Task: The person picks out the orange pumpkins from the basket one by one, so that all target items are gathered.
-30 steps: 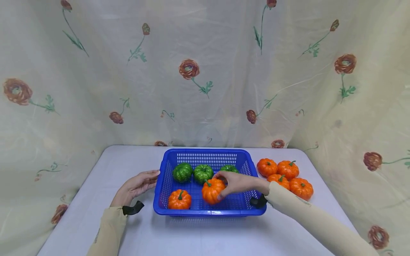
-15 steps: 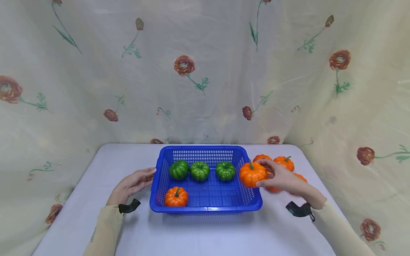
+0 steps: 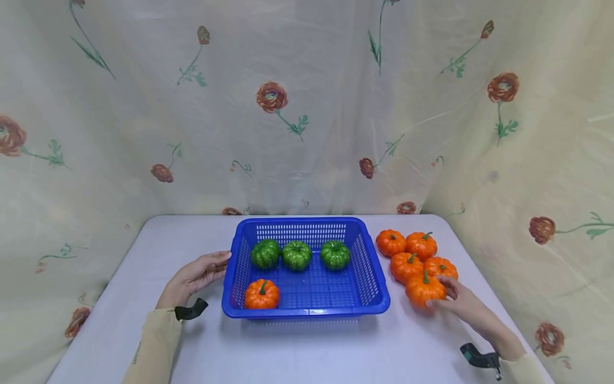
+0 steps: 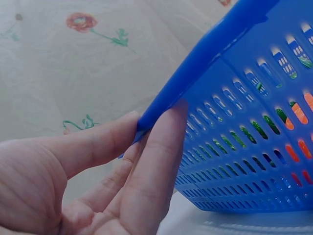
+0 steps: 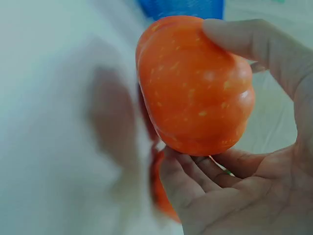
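My right hand [image 3: 458, 303] grips a small orange pumpkin [image 3: 425, 290] with a green stem, just in front of the other orange pumpkins on the right of the table. In the right wrist view, thumb and fingers hold the pumpkin [image 5: 193, 88] from opposite sides, with its shadow on the white surface beside it. My left hand [image 3: 203, 273] pinches the left rim of a blue plastic basket [image 3: 307, 312]. Up close, thumb and fingertips meet at the basket's rim [image 4: 183, 73]. Inside the basket, several green pumpkins [image 3: 297, 256] line the back, and one orange pumpkin [image 3: 261, 295] sits front left.
Several orange pumpkins [image 3: 406, 268] cluster on the white table [image 3: 307, 352] to the right of the basket. A floral curtain [image 3: 307, 106] hangs behind the table and along both sides.
My right hand has carried the orange pumpkin from over the basket rightward to the pumpkin cluster. The left hand stays at the basket rim. The head view has shifted slightly.
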### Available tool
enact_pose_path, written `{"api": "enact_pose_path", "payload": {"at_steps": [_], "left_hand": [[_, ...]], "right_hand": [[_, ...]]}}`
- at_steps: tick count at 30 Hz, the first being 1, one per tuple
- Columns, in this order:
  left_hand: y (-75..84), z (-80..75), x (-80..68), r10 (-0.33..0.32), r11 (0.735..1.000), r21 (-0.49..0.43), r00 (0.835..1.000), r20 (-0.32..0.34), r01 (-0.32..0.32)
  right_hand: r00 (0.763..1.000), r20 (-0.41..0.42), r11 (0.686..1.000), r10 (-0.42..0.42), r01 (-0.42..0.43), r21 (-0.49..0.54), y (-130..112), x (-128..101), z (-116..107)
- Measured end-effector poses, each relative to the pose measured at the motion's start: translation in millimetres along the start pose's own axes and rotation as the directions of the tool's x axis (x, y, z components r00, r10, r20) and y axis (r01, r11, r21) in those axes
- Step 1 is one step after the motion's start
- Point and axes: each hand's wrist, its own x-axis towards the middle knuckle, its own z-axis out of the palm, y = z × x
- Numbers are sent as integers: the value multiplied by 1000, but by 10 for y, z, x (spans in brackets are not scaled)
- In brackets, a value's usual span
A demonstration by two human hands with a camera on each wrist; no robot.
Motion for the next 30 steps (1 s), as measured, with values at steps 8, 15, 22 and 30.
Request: {"api": "enact_pose_path", "payload": {"at_steps": [8, 15, 22, 30], "left_hand": [[1, -1, -30, -7, 1000, -17, 1000, 0, 7], [7, -15, -33, 10, 1000, -9, 1000, 0, -10], [6, -7, -27, 8, 1000, -7, 1000, 15, -8], [-38, -57, 62, 14, 999, -35, 1000, 22, -13]], "right_hand": [[999, -35, 999, 41, -41, -14, 252, 83, 74], [998, -47, 996, 50, -53, -76, 264, 98, 88], [997, -75, 995, 26, -33, -95, 167, 15, 23], [980, -111, 975, -166, 146, -167, -376, 15, -207]]}}
